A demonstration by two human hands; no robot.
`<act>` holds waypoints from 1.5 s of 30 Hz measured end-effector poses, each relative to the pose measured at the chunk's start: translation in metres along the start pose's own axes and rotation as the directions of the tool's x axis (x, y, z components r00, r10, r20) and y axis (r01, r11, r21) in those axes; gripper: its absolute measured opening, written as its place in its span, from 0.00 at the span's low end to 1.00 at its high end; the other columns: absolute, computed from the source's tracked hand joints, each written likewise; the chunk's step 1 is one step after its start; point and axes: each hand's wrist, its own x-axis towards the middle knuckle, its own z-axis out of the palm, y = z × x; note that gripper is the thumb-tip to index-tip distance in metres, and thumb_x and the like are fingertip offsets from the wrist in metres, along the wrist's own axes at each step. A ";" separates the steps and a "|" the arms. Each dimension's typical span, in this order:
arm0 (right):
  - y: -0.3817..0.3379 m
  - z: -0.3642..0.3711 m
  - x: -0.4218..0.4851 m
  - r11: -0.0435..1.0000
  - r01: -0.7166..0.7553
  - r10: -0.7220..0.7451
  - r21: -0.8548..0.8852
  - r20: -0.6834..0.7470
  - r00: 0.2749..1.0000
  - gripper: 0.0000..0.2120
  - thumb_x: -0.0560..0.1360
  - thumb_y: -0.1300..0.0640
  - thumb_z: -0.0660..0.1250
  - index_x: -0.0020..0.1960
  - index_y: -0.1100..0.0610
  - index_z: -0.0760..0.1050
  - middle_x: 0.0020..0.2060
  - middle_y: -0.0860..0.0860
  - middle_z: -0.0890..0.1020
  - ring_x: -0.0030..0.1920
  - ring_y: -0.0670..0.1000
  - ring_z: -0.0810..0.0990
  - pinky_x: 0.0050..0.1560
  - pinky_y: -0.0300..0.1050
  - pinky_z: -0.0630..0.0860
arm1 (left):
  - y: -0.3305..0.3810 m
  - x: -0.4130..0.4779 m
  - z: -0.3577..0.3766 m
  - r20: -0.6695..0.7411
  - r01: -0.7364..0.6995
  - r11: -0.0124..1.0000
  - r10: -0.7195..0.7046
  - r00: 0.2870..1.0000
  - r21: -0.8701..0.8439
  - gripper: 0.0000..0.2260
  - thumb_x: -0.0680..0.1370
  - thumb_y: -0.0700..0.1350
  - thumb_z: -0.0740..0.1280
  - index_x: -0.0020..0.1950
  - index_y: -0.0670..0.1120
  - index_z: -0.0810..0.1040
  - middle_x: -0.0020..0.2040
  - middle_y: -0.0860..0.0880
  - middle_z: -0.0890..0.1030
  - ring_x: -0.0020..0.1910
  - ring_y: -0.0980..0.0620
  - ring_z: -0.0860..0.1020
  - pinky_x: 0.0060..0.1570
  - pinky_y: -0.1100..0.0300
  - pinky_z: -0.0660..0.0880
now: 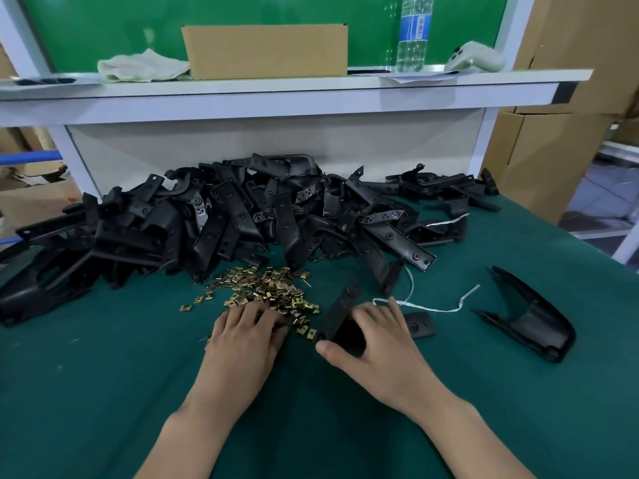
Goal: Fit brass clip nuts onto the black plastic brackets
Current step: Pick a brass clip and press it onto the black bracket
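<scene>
Nearest the front edge of the tabletop (103,392), which is covered in dark green, felt-like cloth, two bare forearms are stretched forward. The left hand (242,335) is laid palm down with its fingertips bent onto the near fringe of the clip nuts (269,292). Whether a nut is pinched beneath them cannot be told.

The right hand (380,344) is closed over a bracket (340,305), with the thumb spread wide to the left and the fingers curved across the top. The bracket is a long, flat strip of matt black plastic and is seen tilted away from the hand.

The nuts are small, squarish, shiny brass pieces, scattered in a loose patch at the middle of the tabletop. A thin white string (432,308) is trailed in loops just beyond the right hand, and a small flat black piece (419,324) lies beside its fingers. Toward the right edge, a curved, forked black plastic part (529,318) is set apart on its own.

Along the far edge, a heap of brackets (224,219) is piled. They are angular, dull black and pierced with round holes.

Above it, a white shelf (276,93) carries a plain cardboard box (264,51), a crumpled pale rag (141,65) and a clear ribbed bottle (413,32).
</scene>
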 end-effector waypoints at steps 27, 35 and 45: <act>0.001 -0.005 -0.002 0.998 0.064 -0.064 0.028 -0.009 0.998 0.32 0.72 0.20 0.52 0.54 0.48 0.71 0.48 0.37 0.70 0.56 0.42 0.67 0.79 0.45 0.43 | 0.007 -0.002 -0.009 -0.119 0.132 0.750 -0.271 0.955 -0.648 0.07 0.82 0.47 0.65 0.53 0.60 0.76 0.49 0.63 0.81 0.51 0.61 0.79 0.48 0.69 0.73; -0.005 -0.006 0.000 0.954 0.006 0.034 0.300 -0.128 0.991 0.26 0.76 0.24 0.51 0.35 0.46 0.59 0.33 0.43 0.68 0.44 0.43 0.71 0.73 0.50 0.61 | 0.029 -0.003 -0.012 0.042 0.115 0.289 -0.245 0.969 -0.950 0.11 0.80 0.40 0.68 0.54 0.57 0.81 0.52 0.53 0.85 0.53 0.57 0.83 0.51 0.71 0.76; -0.016 -0.002 0.004 0.962 0.028 0.024 0.271 -0.188 0.982 0.11 0.72 0.38 0.62 0.41 0.44 0.77 0.38 0.38 0.77 0.51 0.42 0.76 0.77 0.38 0.47 | 0.051 -0.009 -0.013 0.098 0.128 0.159 -0.183 0.978 -0.979 0.12 0.78 0.38 0.70 0.48 0.56 0.83 0.50 0.50 0.86 0.51 0.56 0.83 0.51 0.68 0.76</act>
